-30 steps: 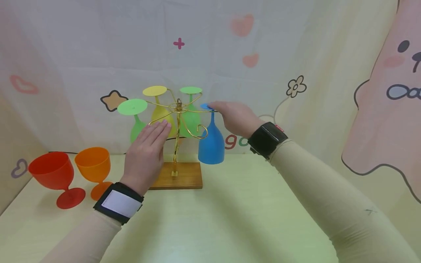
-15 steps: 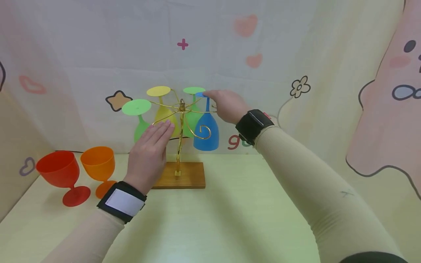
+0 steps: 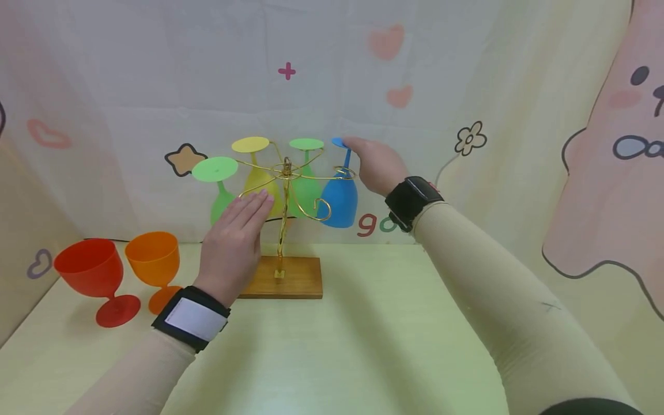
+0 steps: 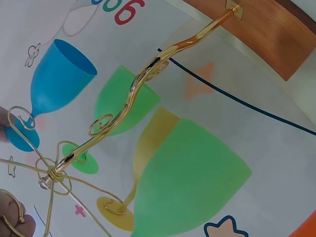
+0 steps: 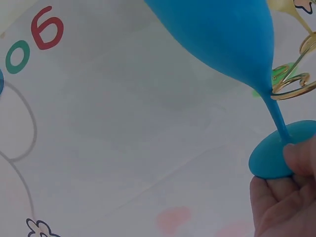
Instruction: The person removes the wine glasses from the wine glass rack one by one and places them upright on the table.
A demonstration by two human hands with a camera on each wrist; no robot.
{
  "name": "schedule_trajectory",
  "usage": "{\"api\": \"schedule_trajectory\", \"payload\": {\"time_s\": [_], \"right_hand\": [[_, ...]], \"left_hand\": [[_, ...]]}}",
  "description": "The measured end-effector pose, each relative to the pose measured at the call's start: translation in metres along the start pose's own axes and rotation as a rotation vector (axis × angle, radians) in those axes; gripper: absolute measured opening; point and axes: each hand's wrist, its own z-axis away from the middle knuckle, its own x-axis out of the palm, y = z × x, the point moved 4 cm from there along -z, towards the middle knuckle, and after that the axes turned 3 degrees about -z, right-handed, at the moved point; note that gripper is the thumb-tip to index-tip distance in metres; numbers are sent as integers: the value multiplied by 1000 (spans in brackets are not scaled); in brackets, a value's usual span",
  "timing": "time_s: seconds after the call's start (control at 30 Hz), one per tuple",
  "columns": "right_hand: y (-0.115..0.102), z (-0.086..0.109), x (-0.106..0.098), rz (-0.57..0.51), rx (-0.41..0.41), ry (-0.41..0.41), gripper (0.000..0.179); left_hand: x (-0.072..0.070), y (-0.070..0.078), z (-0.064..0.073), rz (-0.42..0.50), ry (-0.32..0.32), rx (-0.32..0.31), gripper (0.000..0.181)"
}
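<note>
My right hand [image 3: 381, 166] holds a blue plastic goblet [image 3: 339, 202] upside down by its round foot. The right wrist view shows the thumb on top of the foot and fingers beneath; the stem [image 5: 276, 116] is beside a curled hook [image 5: 294, 86]. That hook belongs to a gold wire goblet rack [image 3: 282, 225] on a wooden base [image 3: 295, 276]. My left hand [image 3: 230, 251] is at the rack's front left arm, and its fingertips [image 4: 15, 224] hold a hook in the left wrist view. Two green goblets [image 3: 306, 190] and a yellow goblet [image 3: 254, 178] hang inverted.
A red goblet [image 3: 90, 268] and an orange goblet [image 3: 153, 259] stand upright on the pale table [image 3: 332, 357], left of the rack. Behind the rack hangs a printed cloth [image 3: 441, 69]. Another curled hook [image 3: 324, 210] sticks out toward the front right.
My right hand has raised the blue goblet and taken it back behind the right hook, first leftward, then rightward to the hook. My left hand stays on the rack.
</note>
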Motion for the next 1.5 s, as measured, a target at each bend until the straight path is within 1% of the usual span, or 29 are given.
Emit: {"api": "schedule_trajectory", "payload": {"time_s": [0.17,0.3,0.47,0.63,0.73,0.8,0.87,0.9,1.0,1.03,1.1,1.17,1.23,1.37,1.43,1.5], "right_hand": [[7,10,1,22,19,3,49],[16,20,4,22,67,-13,46],[32,35,15,34,122,-38,48],[49,53,39,11,177,-92,45],[56,66,57,-24,171,-117,34],[58,77,69,-64,145,-122,24],[59,88,82,-115,134,-129,14],[59,94,88,-145,135,-133,14],[59,110,109,-235,136,-141,14],[59,116,115,-275,153,-151,15],[57,126,128,-348,165,-159,19],[55,135,141,-459,216,-186,25],[51,145,155,-578,288,-216,26],[41,163,181,-866,444,-274,25],[35,171,189,-995,500,-303,25],[28,178,195,-1103,536,-329,28]], "left_hand": [[1,-1,1,-4,6,8,44],[1,-2,1,-1,20,9,44],[2,-2,1,6,32,10,43],[1,-2,0,5,45,13,42],[0,-3,-1,3,46,14,42],[0,-3,-1,7,43,13,42],[0,-2,0,9,38,12,42],[0,-2,0,9,36,13,42],[-1,-2,0,13,23,13,42],[-1,-2,-1,16,17,14,42],[0,-1,-2,22,-9,19,43],[0,-2,-1,32,-51,26,46],[1,-4,-1,45,-95,38,51],[2,-8,2,72,-170,70,63],[0,-8,5,93,-198,82,70],[-2,-7,8,110,-227,90,76]]}}
